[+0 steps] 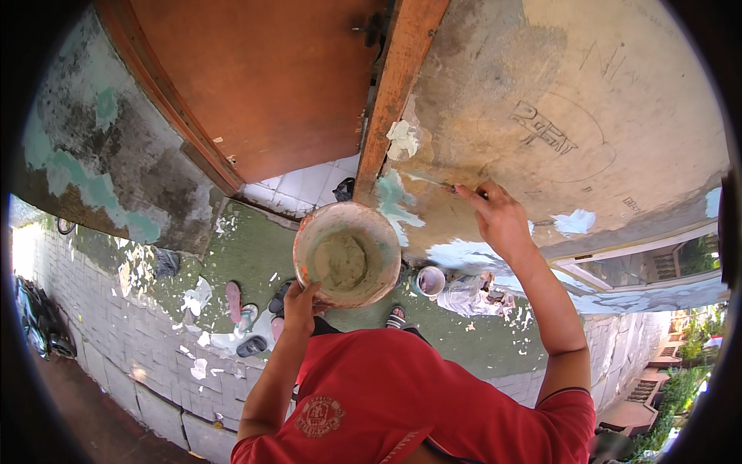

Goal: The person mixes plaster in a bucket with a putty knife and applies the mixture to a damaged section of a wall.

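My left hand [304, 305] grips the rim of a stained round bucket [311, 243] with grey-green paste [340, 261] in its bottom, held out below my head. My right hand [498, 213] is raised at the wall [572, 93], closed on the handle of a scraper [433, 180] whose pale blade is at the wall beside the wooden door frame [406, 69], just above a light blue-green patch [394, 201]. The wall has scratched markings, flaking paint and several pale blue patches.
An orange-brown door [255, 93] opens onto white tiles [301, 185], with a black bag [344, 189]. The green floor [239, 240] holds sandals [251, 346], paint flakes, a small bucket [430, 281] and crumpled sheeting [471, 298]. Paving [116, 332] and a parked motorcycle [42, 309] lie left; greenery lies right.
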`<state>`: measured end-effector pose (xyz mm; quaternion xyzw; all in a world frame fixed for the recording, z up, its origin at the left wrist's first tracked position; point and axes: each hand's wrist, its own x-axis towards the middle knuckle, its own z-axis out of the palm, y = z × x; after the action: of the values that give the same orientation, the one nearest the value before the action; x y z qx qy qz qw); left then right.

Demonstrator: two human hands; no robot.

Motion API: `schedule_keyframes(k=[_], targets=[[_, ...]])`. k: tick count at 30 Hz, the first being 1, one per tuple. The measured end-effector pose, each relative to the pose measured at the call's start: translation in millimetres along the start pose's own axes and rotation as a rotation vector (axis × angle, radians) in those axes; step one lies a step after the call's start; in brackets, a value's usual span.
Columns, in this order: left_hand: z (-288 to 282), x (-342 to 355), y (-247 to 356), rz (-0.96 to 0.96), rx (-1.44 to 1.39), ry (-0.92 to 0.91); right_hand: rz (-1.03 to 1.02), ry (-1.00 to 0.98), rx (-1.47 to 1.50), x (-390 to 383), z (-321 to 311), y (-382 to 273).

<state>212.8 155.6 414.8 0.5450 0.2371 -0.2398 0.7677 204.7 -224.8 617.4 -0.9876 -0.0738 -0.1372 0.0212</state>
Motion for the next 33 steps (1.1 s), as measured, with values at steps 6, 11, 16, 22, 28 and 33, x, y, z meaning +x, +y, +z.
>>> schedule_keyframes(k=[6,11,16,22,28,33], targets=[[7,-9,8,-0.012,0.026,0.055,-0.023,0.020,0.085,12,14,18],[-4,-4,4,-0.025,0.028,0.009,-0.103,0.046,0.102,18,26,45],[0,-13,12,-0.023,0.018,0.021,-0.134,0.133,0.060,21,33,43],[-16,-4,0,-0.045,0.049,-0.001,-0.123,0.140,0.017,30,22,40],[-7,-9,3,-0.032,0.028,0.042,-0.096,0.201,0.047,34,11,34],[-8,-8,2,-0.032,0.038,0.034,-0.107,0.166,0.094,35,9,27]])
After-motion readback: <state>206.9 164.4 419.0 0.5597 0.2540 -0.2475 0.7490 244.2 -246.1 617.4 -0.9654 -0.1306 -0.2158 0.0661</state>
